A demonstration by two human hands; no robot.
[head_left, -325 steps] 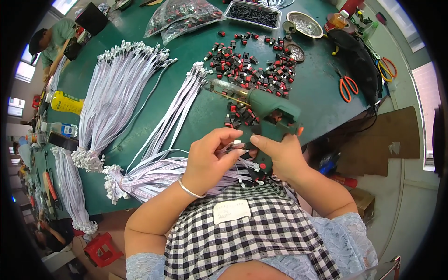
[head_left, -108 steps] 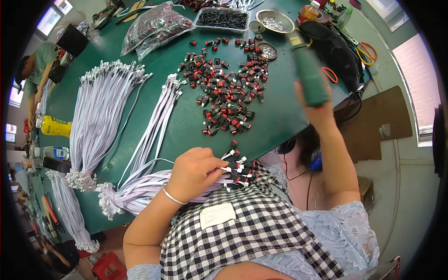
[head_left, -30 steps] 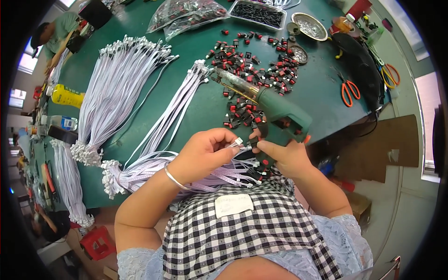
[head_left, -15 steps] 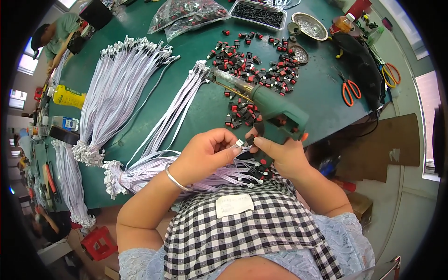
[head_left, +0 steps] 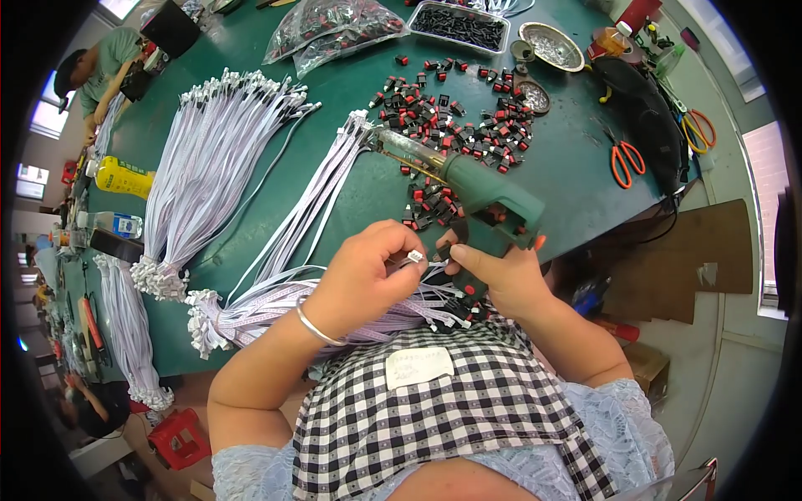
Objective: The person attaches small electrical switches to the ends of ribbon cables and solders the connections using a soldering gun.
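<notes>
My left hand, a thin bangle on its wrist, pinches the white connector at the end of a flat pale-violet cable. My right hand meets it from the right, thumb and forefinger closed on a small dark part. Right behind that hand a green glue gun lies on the green table, nozzle pointing up-left and grip touching my fingers. A fan of the same cables runs under my left forearm. Several small red-and-black switches are scattered beyond the gun.
A big bundle of white-ended cables lies at the left. Orange scissors, a metal dish, a tray of black parts and plastic bags sit at the far side. Another person works at top left.
Seconds ago my right hand held the glue gun up in the air; it now lies on the table. In the last second both hands stayed together at the connector.
</notes>
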